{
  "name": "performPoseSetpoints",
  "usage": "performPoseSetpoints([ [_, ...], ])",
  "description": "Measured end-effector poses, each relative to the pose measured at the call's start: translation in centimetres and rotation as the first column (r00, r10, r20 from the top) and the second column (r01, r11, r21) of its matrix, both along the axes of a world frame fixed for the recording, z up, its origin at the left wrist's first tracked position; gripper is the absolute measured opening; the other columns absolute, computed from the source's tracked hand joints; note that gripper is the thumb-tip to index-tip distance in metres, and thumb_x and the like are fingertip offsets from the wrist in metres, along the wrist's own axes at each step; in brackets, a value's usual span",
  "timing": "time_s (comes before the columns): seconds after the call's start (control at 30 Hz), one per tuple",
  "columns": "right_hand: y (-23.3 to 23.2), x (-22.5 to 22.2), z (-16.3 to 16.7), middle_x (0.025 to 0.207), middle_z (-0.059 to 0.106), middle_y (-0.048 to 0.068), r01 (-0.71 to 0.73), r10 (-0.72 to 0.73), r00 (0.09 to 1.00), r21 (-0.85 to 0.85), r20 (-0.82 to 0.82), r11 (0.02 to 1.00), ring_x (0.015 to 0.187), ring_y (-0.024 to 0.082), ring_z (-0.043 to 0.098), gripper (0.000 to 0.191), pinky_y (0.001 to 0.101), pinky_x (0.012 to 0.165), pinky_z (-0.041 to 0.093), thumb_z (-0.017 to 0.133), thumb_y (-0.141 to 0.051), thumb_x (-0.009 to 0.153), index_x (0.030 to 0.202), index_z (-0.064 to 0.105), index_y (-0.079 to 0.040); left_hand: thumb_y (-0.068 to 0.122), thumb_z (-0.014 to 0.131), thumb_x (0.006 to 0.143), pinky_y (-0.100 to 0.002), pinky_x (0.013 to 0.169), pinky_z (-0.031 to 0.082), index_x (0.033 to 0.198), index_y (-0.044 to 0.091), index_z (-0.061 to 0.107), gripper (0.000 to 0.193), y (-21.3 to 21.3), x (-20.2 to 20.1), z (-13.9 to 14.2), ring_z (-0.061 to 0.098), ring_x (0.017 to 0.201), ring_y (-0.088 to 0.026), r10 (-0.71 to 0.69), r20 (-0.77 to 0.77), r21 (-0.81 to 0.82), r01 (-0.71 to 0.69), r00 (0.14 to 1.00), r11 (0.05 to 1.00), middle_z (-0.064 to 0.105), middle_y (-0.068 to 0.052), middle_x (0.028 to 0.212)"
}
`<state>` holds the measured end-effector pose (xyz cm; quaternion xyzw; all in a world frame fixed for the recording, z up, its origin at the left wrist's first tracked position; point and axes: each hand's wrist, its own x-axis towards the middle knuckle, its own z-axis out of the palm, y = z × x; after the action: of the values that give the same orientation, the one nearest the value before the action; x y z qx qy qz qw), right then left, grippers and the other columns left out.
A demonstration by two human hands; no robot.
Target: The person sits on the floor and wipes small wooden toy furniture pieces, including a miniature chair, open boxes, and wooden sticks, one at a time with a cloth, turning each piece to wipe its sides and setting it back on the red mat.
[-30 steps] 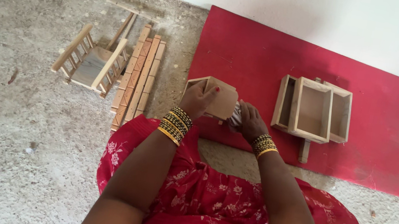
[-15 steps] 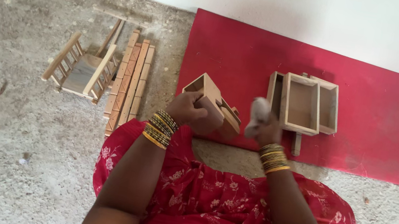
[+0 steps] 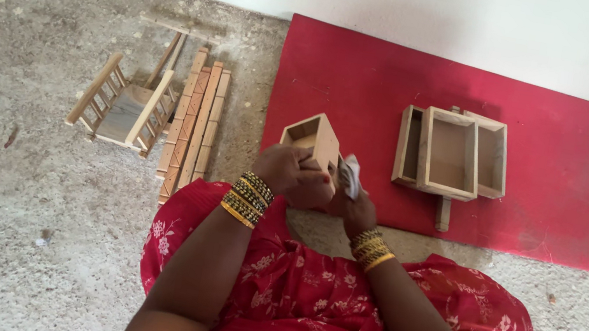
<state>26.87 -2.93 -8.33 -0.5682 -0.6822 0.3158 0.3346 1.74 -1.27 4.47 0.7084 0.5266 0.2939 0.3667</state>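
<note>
Bright, even daylight; soft short shadows, sharp focus.

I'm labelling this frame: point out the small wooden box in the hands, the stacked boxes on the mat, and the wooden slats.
small wooden box [image 3: 324, 140], head view, side wall.
stacked boxes [image 3: 451, 152], head view, top box's floor.
wooden slats [image 3: 195, 122], head view, middle slat.

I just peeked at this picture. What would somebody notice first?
Probably the bright red mat on the grey floor by the white wall, with open wooden box frames on it. In the middle, the left hand holds a small open wooden box while the right hand grips a scrap of pale paper against it.
</note>
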Motion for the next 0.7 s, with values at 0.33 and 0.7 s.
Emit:
performPoseSetpoints([
  [0.33, 4.6, -0.6, 5.4, 0.092, 0.071, 0.01, -0.269, 0.228, 0.922, 0.095, 0.314, 0.958, 0.071, 0.021, 0.068, 0.039, 0.0379, 0.056, 0.059, 0.046, -0.03, 0.107, 0.128, 0.058, 0.0, 0.064, 0.078, 0.081, -0.035, 0.067, 0.059, 0.096, 0.008, 0.078, 0.058, 0.2, 0.8, -1.4, 0.072, 0.067, -0.019, -0.044, -0.234, -0.039, 0.036, 0.971, 0.999, 0.077, -0.008, 0.078],
  [0.7, 11.1, -6.2, 7.1, 0.069, 0.065, 0.005, -0.078, -0.072, 0.94, -0.413, -0.334, 0.907, 0.054, 0.015, 0.063, 0.051, 0.0328, 0.047, 0.053, 0.041, -0.051, 0.103, 0.105, 0.063, -0.005, 0.068, 0.078, 0.075, -0.036, 0.056, 0.054, 0.065, 0.01, 0.067, 0.059, -0.5, 1.2, -1.3, 0.063, 0.052, -0.015, -0.109, -0.218, 0.147, 0.143, 0.97, 0.979, 0.065, -0.004, 0.06],
])
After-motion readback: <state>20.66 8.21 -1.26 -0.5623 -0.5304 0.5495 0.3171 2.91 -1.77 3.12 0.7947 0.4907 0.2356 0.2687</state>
